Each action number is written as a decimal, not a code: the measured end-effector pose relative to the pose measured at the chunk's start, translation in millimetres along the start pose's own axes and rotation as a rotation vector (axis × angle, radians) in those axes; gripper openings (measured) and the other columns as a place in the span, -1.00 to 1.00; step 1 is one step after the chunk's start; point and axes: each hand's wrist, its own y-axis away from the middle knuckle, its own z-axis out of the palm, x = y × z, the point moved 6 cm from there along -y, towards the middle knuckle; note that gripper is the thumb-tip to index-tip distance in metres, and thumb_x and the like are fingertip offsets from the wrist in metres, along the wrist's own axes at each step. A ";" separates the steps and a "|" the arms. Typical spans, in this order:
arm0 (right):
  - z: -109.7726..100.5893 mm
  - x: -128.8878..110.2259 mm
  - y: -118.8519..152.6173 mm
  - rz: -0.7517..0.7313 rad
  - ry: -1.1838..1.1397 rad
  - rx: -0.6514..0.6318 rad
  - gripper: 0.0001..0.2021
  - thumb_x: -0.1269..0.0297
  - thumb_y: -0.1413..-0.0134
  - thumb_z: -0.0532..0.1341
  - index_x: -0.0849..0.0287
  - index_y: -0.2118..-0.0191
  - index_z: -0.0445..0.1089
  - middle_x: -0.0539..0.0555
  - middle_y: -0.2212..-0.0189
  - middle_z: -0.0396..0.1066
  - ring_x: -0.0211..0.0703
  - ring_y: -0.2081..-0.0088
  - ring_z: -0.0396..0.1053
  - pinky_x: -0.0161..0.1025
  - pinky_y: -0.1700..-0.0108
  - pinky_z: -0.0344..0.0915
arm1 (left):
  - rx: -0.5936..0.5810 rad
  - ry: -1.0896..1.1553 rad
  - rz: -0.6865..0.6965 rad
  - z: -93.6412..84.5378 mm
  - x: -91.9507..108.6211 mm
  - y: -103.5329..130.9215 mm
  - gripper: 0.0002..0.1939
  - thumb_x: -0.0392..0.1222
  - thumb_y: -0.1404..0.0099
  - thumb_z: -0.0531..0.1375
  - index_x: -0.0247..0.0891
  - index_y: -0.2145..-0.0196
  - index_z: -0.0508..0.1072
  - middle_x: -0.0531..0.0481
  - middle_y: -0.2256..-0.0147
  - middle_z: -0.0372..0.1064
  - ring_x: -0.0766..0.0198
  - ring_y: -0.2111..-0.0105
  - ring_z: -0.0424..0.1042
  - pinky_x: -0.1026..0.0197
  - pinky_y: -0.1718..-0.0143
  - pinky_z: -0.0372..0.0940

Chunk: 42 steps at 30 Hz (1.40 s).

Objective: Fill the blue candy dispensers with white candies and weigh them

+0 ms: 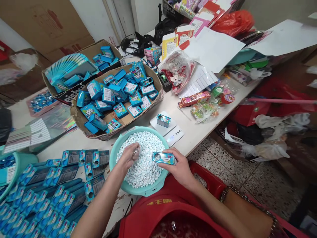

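Note:
A mint-green basin full of small pale candies rests at the table's edge. Over its left part is my left hand, fingers curled round a few of the candies. My right hand grips a small blue tin above the basin's right side, its round opening facing up. Just beyond the basin, another blue tin stands on a white scale.
Behind the basin is a cardboard tray heaped with blue packs. Rows of blue tins cover the table's left side. Wrapped sweets, a tape dispenser and papers lie at the back right.

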 end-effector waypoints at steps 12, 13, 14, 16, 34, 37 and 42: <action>-66.6 12.3 0.9 0.088 0.057 0.286 -0.68 0.17 0.22 0.38 0.13 0.27 0.42 0.04 0.34 0.43 -0.12 0.32 0.38 -0.19 0.24 0.35 | -0.213 -1.224 0.590 125.6 96.5 -59.3 -0.88 -0.29 -0.11 0.11 -0.32 0.36 0.41 0.04 0.54 0.32 0.35 0.52 0.30 0.31 0.47 0.18; -69.1 14.8 1.3 0.089 0.060 0.299 -0.68 0.17 0.22 0.38 0.14 0.27 0.43 0.05 0.33 0.43 -0.11 0.32 0.38 -0.18 0.23 0.35 | -0.183 -1.355 0.640 137.0 102.9 -66.9 -0.86 -0.32 -0.11 0.11 -0.32 0.35 0.43 0.01 0.49 0.35 0.32 0.45 0.34 0.29 0.41 0.21; -71.2 17.7 2.1 0.089 0.061 0.311 -0.68 0.17 0.22 0.38 0.14 0.27 0.43 0.05 0.33 0.43 -0.11 0.32 0.38 -0.18 0.23 0.35 | -0.159 -1.456 0.676 146.8 107.1 -73.7 -0.85 -0.34 -0.10 0.11 -0.32 0.35 0.44 -0.01 0.43 0.38 0.28 0.39 0.36 0.27 0.35 0.22; -74.6 24.0 4.4 0.095 0.056 0.325 -0.67 0.15 0.22 0.38 0.14 0.26 0.43 0.06 0.32 0.43 -0.10 0.32 0.38 -0.18 0.23 0.35 | -0.137 -1.563 0.716 160.6 110.3 -84.1 -0.84 -0.38 -0.07 0.12 -0.31 0.37 0.47 -0.06 0.33 0.39 0.22 0.28 0.37 0.24 0.25 0.22; -84.0 36.2 12.0 0.136 0.028 0.359 -0.66 0.14 0.21 0.38 0.14 0.24 0.42 0.06 0.32 0.42 -0.10 0.32 0.38 -0.18 0.25 0.34 | -0.199 -1.534 0.789 176.5 113.9 -88.2 -0.85 -0.43 0.04 0.17 -0.28 0.45 0.43 -0.01 0.42 0.37 0.23 0.37 0.33 0.24 0.35 0.16; -86.5 35.9 16.5 0.151 0.023 0.381 -0.65 0.14 0.21 0.38 0.14 0.24 0.42 0.06 0.31 0.41 -0.10 0.31 0.38 -0.18 0.24 0.34 | -0.207 -1.273 0.695 165.1 114.7 -83.4 -0.93 -0.37 -0.02 0.16 -0.31 0.46 0.39 0.02 0.54 0.32 0.31 0.51 0.30 0.26 0.44 0.17; -91.5 41.1 29.7 0.201 0.016 0.389 -0.66 0.14 0.19 0.38 0.13 0.24 0.41 0.04 0.31 0.40 -0.12 0.31 0.38 -0.19 0.24 0.34 | -0.296 -0.466 0.377 115.1 94.6 -55.0 -0.74 -0.11 0.03 0.30 -0.34 0.44 0.39 0.00 0.55 0.31 0.43 0.63 0.22 0.36 0.63 0.04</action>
